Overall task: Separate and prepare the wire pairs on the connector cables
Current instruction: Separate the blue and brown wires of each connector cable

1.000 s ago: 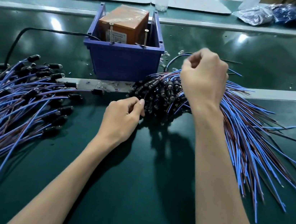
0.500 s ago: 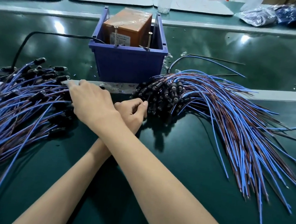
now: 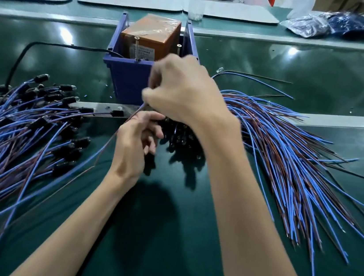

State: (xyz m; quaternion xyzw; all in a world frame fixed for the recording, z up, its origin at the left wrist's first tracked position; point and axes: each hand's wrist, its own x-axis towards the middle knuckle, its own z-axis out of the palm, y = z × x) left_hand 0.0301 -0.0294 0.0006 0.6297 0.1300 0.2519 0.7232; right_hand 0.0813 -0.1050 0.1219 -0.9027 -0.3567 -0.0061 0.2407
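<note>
Two heaps of blue-and-brown connector cables lie on the green belt [image 3: 185,242]; the left heap [image 3: 15,129] looks done, the right heap [image 3: 289,156] waits. The left hand [image 3: 133,147] and right hand [image 3: 182,94] pinch one thin cable [image 3: 111,140] between the heaps.

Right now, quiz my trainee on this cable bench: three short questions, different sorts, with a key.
1. True or false: the orange-brown box sits inside the blue bin.
2. The wires in the right pile are: A) blue and brown, B) red and green, C) yellow and white.
3. Fill in: the right hand pinches one ____ just beyond the left hand.
Key: 1 true; 2 A; 3 cable.
</note>
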